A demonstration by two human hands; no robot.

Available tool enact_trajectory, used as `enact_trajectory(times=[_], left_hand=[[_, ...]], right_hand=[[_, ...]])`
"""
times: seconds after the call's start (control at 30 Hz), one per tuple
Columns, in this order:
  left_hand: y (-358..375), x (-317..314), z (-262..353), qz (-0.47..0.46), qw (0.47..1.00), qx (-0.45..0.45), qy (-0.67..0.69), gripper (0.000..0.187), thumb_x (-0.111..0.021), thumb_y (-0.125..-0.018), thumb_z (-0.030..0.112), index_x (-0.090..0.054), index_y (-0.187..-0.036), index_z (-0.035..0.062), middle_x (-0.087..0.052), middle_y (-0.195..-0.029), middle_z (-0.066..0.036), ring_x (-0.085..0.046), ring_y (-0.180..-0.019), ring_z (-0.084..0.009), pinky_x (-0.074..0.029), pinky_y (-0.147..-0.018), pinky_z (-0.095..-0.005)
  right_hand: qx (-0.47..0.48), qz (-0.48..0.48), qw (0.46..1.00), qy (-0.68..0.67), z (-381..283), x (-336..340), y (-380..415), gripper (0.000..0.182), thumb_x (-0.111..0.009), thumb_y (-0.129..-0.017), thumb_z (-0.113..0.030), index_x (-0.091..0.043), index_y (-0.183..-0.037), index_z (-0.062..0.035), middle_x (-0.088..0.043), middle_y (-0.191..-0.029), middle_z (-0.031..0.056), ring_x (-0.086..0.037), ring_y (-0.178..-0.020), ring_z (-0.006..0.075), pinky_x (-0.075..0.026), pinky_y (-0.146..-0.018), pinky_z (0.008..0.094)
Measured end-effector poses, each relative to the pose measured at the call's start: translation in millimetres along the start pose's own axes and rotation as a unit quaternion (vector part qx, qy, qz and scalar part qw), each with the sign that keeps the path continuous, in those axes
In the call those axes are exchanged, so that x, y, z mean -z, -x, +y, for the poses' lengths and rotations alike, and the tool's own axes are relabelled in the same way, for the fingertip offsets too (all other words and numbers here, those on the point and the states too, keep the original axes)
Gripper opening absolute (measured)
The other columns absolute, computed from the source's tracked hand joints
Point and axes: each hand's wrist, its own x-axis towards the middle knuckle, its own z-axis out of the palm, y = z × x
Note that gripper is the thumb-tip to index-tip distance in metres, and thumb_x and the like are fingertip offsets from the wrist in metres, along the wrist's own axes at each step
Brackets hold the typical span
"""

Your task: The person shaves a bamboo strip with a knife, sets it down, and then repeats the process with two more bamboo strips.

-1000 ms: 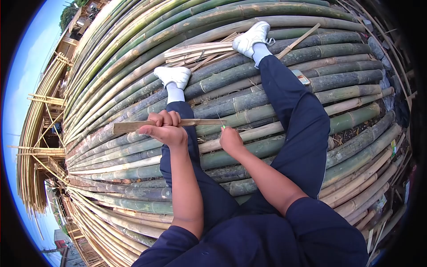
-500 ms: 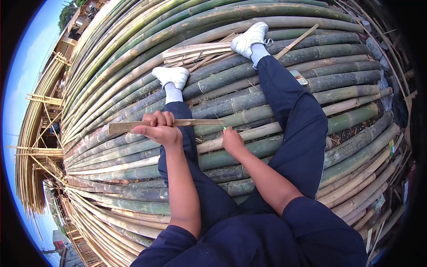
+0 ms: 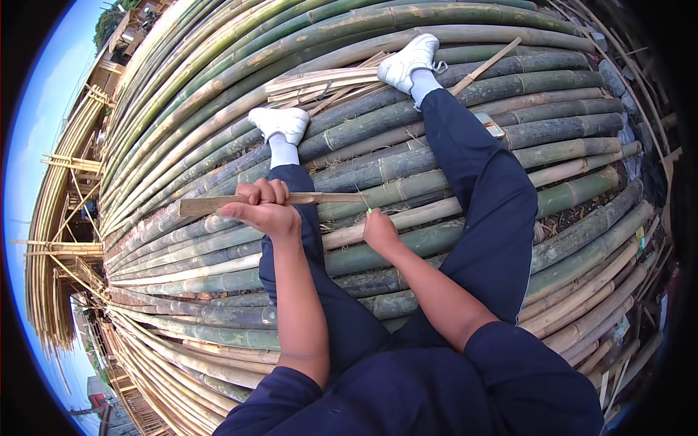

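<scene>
My left hand is wrapped round the middle of a split bamboo strip, which lies roughly level across my view. Its broader end sticks out to the left of my fist, and its narrow end points right. In my right hand is a small knife; a bit of bright green handle shows above the closed fingers. The thin blade rises from there and crosses the strip's narrow right tip. Most of the handle is hidden inside the hand.
I sit on a wide layer of bamboo poles, legs apart. Split bamboo strips lie between my shoes, another strip beyond the right shoe. A phone rests beside my right leg. Bundled poles lean on a frame at far left.
Both hands keep nearly the same place and hold. The knife blade has shifted very slightly at the strip's tip, and my right leg has moved a little.
</scene>
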Motion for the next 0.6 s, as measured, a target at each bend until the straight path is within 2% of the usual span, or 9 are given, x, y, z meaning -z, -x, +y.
enact_trajectory(times=[0.1, 0.17, 0.23, 0.3, 0.37, 0.43, 0.5, 0.57, 0.6], left_hand=[[-4, -4, 1, 0.017, 1.000, -0.002, -0.003, 0.064, -0.029, -0.084, 0.078, -0.020, -0.068, 0.0165, -0.016, -0.049, 0.004, -0.009, -0.044, -0.0083, -0.013, -0.042, -0.0260], [-1, -1, 3, -0.019, 1.000, 0.004, 0.009, 0.064, -0.029, -0.084, 0.078, -0.020, -0.067, 0.0164, -0.015, -0.049, 0.004, -0.009, -0.044, -0.0084, -0.013, -0.042, -0.0261], [3, -3, 3, -0.010, 1.000, 0.002, 0.000, 0.065, -0.029, -0.084, 0.078, -0.020, -0.067, 0.0165, -0.015, -0.049, 0.004, -0.009, -0.043, -0.0085, -0.013, -0.042, -0.0260], [-1, -4, 1, 0.023, 1.000, -0.009, 0.012, 0.064, -0.029, -0.085, 0.078, -0.020, -0.067, 0.0164, -0.015, -0.049, 0.004, -0.008, -0.043, -0.0084, -0.012, -0.041, -0.0261], [-2, -3, 1, 0.009, 1.000, -0.009, 0.010, 0.064, -0.029, -0.084, 0.078, -0.020, -0.067, 0.0164, -0.016, -0.049, 0.004, -0.008, -0.043, -0.0083, -0.012, -0.041, -0.0259], [2, 3, 4, 0.004, 1.000, -0.002, 0.002, 0.064, -0.028, -0.084, 0.078, -0.020, -0.067, 0.0165, -0.016, -0.049, 0.004, -0.009, -0.043, -0.0082, -0.013, -0.042, -0.0257], [3, 1, 3, 0.003, 1.000, -0.004, 0.011, 0.064, -0.029, -0.084, 0.078, -0.020, -0.067, 0.0165, -0.016, -0.049, 0.004, -0.010, -0.043, -0.0082, -0.013, -0.042, -0.0256], [2, -1, 1, 0.011, 1.000, -0.005, 0.010, 0.065, -0.029, -0.083, 0.079, -0.019, -0.067, 0.0165, -0.016, -0.049, 0.005, -0.010, -0.044, -0.0081, -0.013, -0.042, -0.0254], [2, -1, 0, 0.008, 1.000, 0.000, 0.013, 0.065, -0.029, -0.083, 0.079, -0.020, -0.067, 0.0165, -0.016, -0.049, 0.005, -0.010, -0.044, -0.0080, -0.013, -0.042, -0.0254]], right_hand=[[-0.021, 0.045, 0.999, -0.009, -14, 6, -2, 0.027, -0.044, -0.098, -0.022, -0.051, -0.089, 0.0034, -0.062, -0.071, 0.0268, -0.064, -0.071, 0.0436, -0.051, -0.064, 0.0524], [0.043, -0.011, 0.998, -0.035, -55, 46, 9, 0.029, -0.042, -0.098, -0.022, -0.053, -0.093, 0.0045, -0.065, -0.084, 0.0270, -0.065, -0.083, 0.0421, -0.051, -0.072, 0.0510], [0.045, -0.009, 0.999, -0.027, -24, 15, 1, 0.030, -0.042, -0.098, -0.023, -0.053, -0.091, 0.0041, -0.065, -0.083, 0.0272, -0.065, -0.081, 0.0422, -0.051, -0.071, 0.0513], [-0.044, 0.028, 0.999, 0.004, 6, 2, -3, 0.028, -0.044, -0.097, -0.021, -0.053, -0.089, 0.0041, -0.062, -0.073, 0.0289, -0.064, -0.074, 0.0444, -0.051, -0.067, 0.0527], [-0.037, 0.028, 0.999, -0.024, -10, 6, -7, 0.029, -0.043, -0.098, -0.022, -0.053, -0.092, 0.0044, -0.063, -0.075, 0.0284, -0.064, -0.075, 0.0442, -0.051, -0.068, 0.0529], [0.034, -0.005, 0.999, -0.042, -47, 36, 6, 0.031, -0.042, -0.098, -0.023, -0.055, -0.093, 0.0050, -0.065, -0.085, 0.0275, -0.065, -0.084, 0.0424, -0.051, -0.074, 0.0511], [0.010, 0.005, 0.999, -0.031, -19, 3, -2, 0.032, -0.042, -0.098, -0.022, -0.056, -0.090, 0.0047, -0.065, -0.084, 0.0273, -0.065, -0.083, 0.0425, -0.051, -0.073, 0.0512], [-0.074, 0.017, 0.997, 0.005, -11, 9, -2, 0.032, -0.042, -0.098, -0.021, -0.057, -0.087, 0.0049, -0.064, -0.078, 0.0285, -0.064, -0.078, 0.0446, -0.051, -0.070, 0.0522], [-0.072, 0.018, 0.997, -0.030, -14, 5, -4, 0.032, -0.042, -0.098, -0.022, -0.057, -0.088, 0.0054, -0.063, -0.078, 0.0287, -0.063, -0.078, 0.0453, -0.051, -0.070, 0.0523]])
